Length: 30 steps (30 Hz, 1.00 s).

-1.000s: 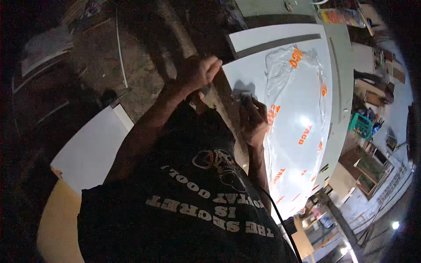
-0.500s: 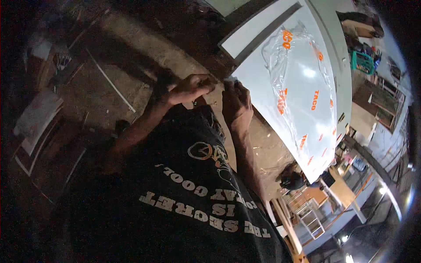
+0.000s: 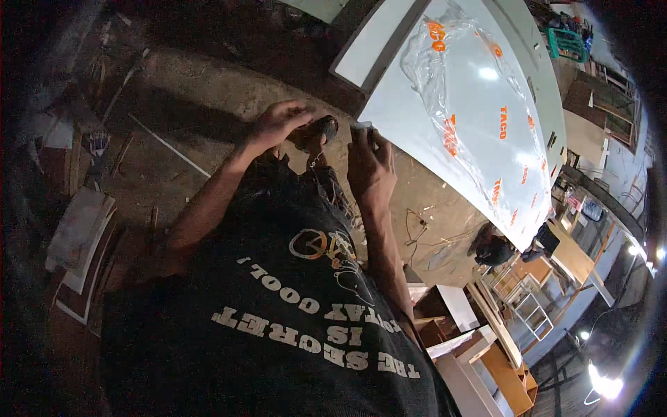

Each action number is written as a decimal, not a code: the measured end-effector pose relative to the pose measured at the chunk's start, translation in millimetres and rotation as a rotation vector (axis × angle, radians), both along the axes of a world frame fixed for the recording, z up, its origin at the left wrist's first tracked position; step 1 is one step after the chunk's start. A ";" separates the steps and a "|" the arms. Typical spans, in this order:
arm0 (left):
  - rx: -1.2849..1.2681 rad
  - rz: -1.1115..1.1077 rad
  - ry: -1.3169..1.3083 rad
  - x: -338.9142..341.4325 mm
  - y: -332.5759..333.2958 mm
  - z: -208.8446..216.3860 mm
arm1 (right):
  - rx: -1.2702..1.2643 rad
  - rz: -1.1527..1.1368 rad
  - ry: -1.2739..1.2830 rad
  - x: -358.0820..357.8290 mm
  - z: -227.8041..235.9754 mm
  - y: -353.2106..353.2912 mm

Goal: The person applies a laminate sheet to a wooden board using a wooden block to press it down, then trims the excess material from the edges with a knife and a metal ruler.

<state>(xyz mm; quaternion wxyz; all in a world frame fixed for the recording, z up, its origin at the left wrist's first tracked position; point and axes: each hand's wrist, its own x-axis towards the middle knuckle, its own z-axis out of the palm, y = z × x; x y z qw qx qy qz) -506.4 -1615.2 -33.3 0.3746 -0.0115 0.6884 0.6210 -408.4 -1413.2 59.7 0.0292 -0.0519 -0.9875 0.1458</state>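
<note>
My left hand [image 3: 280, 125] is raised in front of my dark shirt, its fingers loosely bent and apart. Nothing shows in it. Close to the near corner of a large white panel [image 3: 479, 97], my right hand [image 3: 372, 167] has its fingers bent together around a small pale piece [image 3: 364, 125]; the kind of piece is unclear. Crumpled clear plastic film [image 3: 434, 90] with orange print lies over the panel's glossy face. A gap separates my two hands, and one foot [image 3: 326, 127] shows between them.
A thin white strip [image 3: 170, 146] lies on the dusty floor at left, near stacked sheets [image 3: 80, 236]. At lower right are wooden cabinet parts [image 3: 479, 361] and a white frame [image 3: 533, 314]. A dark-haired person [image 3: 492, 244] is by the panel's far end.
My left hand has drawn away from my right and its fingers have loosened. The right hand stays by the panel corner. The view has shifted, showing more cabinet parts at lower right.
</note>
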 end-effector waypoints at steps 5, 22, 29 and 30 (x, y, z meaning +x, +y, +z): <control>0.085 -0.053 0.116 -3.1 -4.3 -48.9 | -0.019 -0.034 -0.030 -10.6 6.1 -2.7; 0.109 -0.102 0.331 -36.5 113.0 -39.6 | -0.381 -0.630 0.109 93.7 -3.2 84.4; 0.235 -0.541 0.307 -4.9 82.8 -49.6 | -0.604 -0.758 0.070 170.7 -56.5 28.0; 0.139 -0.791 0.460 -0.6 65.7 -44.3 | -0.514 -0.716 0.023 174.1 -53.7 22.6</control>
